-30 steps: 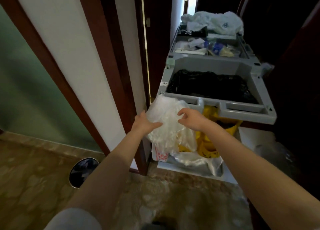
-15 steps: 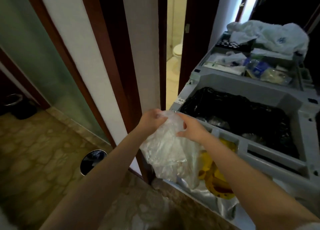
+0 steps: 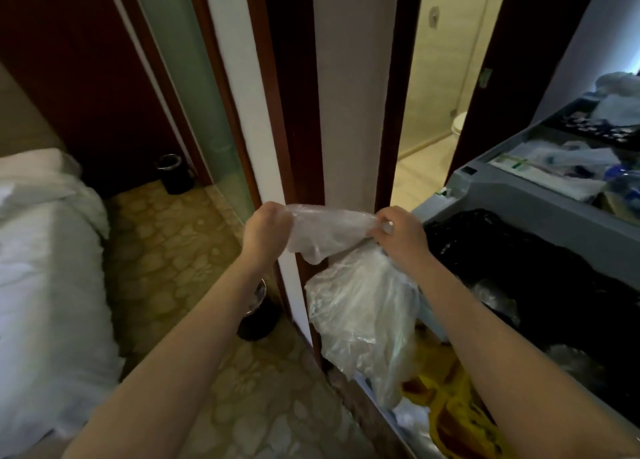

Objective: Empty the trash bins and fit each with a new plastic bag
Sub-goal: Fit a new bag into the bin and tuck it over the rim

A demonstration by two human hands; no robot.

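A clear plastic bag (image 3: 360, 302) hangs in front of me, its top edge stretched between both hands. My left hand (image 3: 265, 228) grips the left end of that edge and my right hand (image 3: 398, 231) pinches the right end. A small dark trash bin (image 3: 258, 315) stands on the floor below my left forearm, partly hidden by it. A second black bin (image 3: 173, 174) sits farther back by the frosted glass wall. To the right, the grey housekeeping cart (image 3: 519, 199) holds a black trash bag (image 3: 540, 278).
A bed with white linen (image 3: 45, 268) fills the left. A wall end and dark wooden door frame (image 3: 294, 112) rise straight ahead, with a bathroom doorway (image 3: 433, 112) behind. Yellow items (image 3: 450, 406) lie low on the cart. Patterned floor (image 3: 166, 250) runs between bed and wall.
My view has swung left, bringing the bed and the far bin into sight. My hands have pulled apart and stretched the bag's top edge between them.
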